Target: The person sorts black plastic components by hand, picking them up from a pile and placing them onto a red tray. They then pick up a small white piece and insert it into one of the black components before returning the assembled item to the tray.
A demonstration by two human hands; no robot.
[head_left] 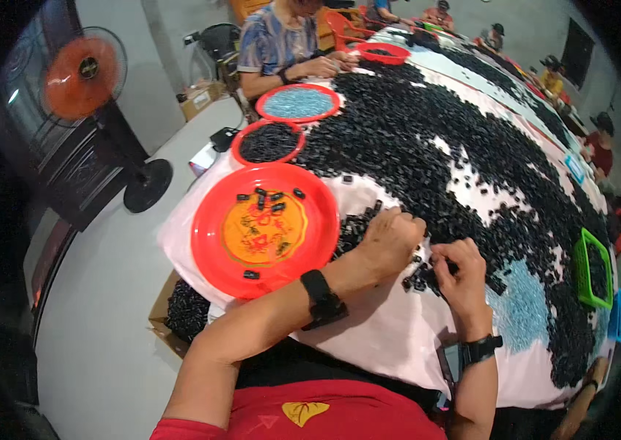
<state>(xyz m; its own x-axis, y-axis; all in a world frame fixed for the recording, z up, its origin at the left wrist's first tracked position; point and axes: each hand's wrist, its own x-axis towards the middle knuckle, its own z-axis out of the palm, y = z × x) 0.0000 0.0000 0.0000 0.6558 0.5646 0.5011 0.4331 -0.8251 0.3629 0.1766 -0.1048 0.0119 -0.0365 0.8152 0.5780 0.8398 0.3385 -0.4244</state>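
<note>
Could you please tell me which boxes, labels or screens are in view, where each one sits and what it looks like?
Cardboard box: on the floor at upper left, near a seated person's chair, brown, with a pale label on top.
Open carton: on the floor under the table's near-left corner, brown, filled with small black parts.
White packet: at the table's left edge beside a small black device, flat and rectangular.
No lit screen shows.
</note>
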